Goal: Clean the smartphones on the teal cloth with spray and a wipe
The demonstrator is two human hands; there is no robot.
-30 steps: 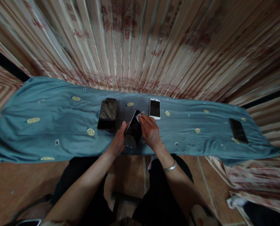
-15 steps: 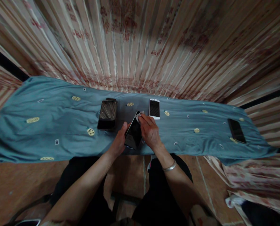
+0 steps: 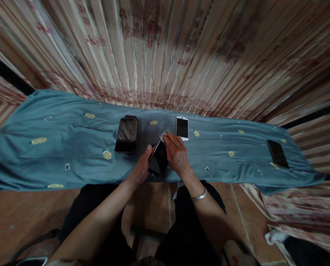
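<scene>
One dark phone [image 3: 157,162] gripped in left hand [image 3: 142,165], cloth [image 3: 163,136] pinched in right hand [image 3: 177,152] at its far end, wiping apparently unfinished; impossible to tell if done with white phone [image 3: 182,128] just beyond right hand.

Ahead and left of the left hand [image 3: 142,165], a stack topped by a dark smartphone [image 3: 126,133] blocks the way; farther left, the bench [image 3: 73,129] leaves wide room. Just ahead of the right hand [image 3: 178,154], a white smartphone [image 3: 182,128] obstructs; a gap separates it from the stack. Rightward, a broad lane reaches a black smartphone [image 3: 277,154]. The curtain [image 3: 165,59] bounds both hands ahead.
</scene>
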